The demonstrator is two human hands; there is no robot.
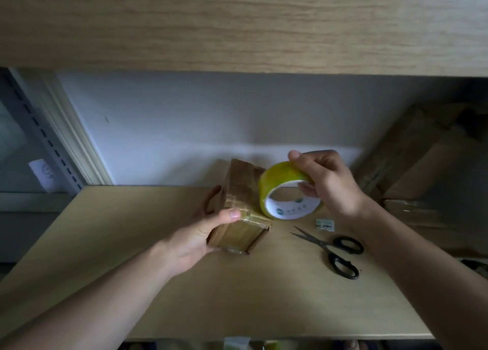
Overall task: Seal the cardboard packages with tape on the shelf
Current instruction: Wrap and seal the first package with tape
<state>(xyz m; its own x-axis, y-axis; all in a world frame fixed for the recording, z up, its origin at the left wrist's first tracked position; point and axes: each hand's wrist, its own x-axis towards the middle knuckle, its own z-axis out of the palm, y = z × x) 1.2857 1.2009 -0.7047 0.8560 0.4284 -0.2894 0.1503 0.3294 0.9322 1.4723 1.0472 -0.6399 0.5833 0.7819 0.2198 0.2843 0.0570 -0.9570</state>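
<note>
The left hand point(195, 240) has its grip around a small cardboard package point(241, 209) already wrapped in tape, thumb pressed on the top edge and fingers curled behind its left side, its lower end near the wooden shelf point(132, 270). The right hand point(327, 183) holds a yellow tape roll point(285, 191) tilted just beside the package's right side, thumb on the outer rim and fingers tucked inside the white core. Black scissors point(334, 249) lie open on the shelf to the right, near a small printed scrap point(325, 224). Larger cardboard boxes point(427, 164) stand at the far right
</note>
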